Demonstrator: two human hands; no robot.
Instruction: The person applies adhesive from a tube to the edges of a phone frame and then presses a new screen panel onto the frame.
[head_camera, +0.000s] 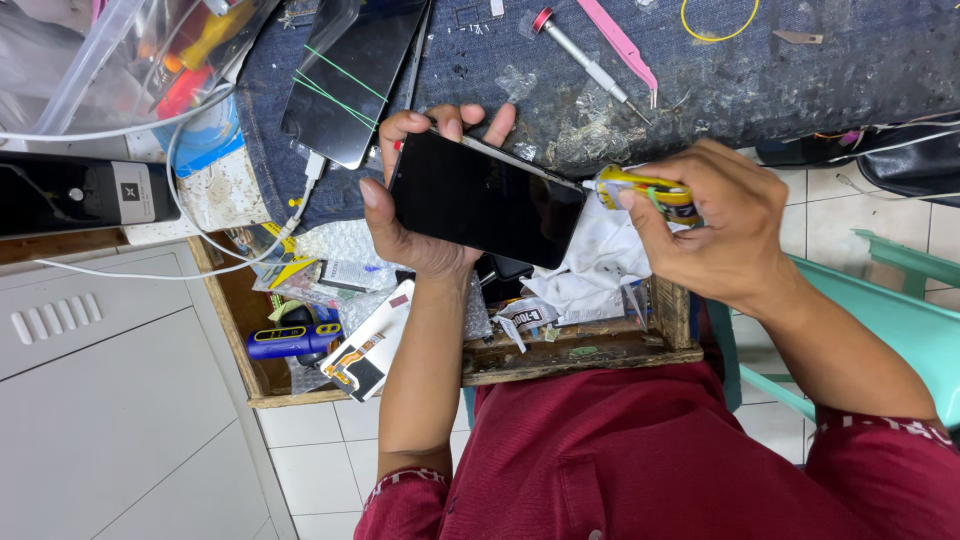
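Phone (485, 200), black, screen up, was held over the open wooden drawer (580, 350), tilted, its far edge lying over the near edge of the bench (800, 70).

Left hand (420, 195) wrapped the phone's left end: thumb along the near side, fingertips curled over the far edge. Clamped on it, not spread.

Right hand (715, 225) sat just right of the phone, pinched shut around a small yellow glue tube (645, 190). The tube's white nozzle touched the phone's right-hand far corner, at the seam of the frame.

Below the phone, inside the drawer: a crumpled white cloth (600, 265) under the phone's right end, a printed tube (525, 318) nearer the drawer front, a blue tool (290, 342) and a flex-cable part on white backing (365, 355) to the phone's near left, with bubble wrap and scraps mixed in.

Left of the phone, a white cable (300, 205) ran up to a second phone (350, 75), which lay face up on the bench beyond, bound with green rubber bands.

Beyond the phone on the bench: a red-capped screwdriver (585, 60), pink tweezers (620, 45) just right of it, a yellow rubber band (715, 25) farther right. A clear plastic bag of tools (130, 50) lay far left of the phone, with a black box (70, 190) below it.
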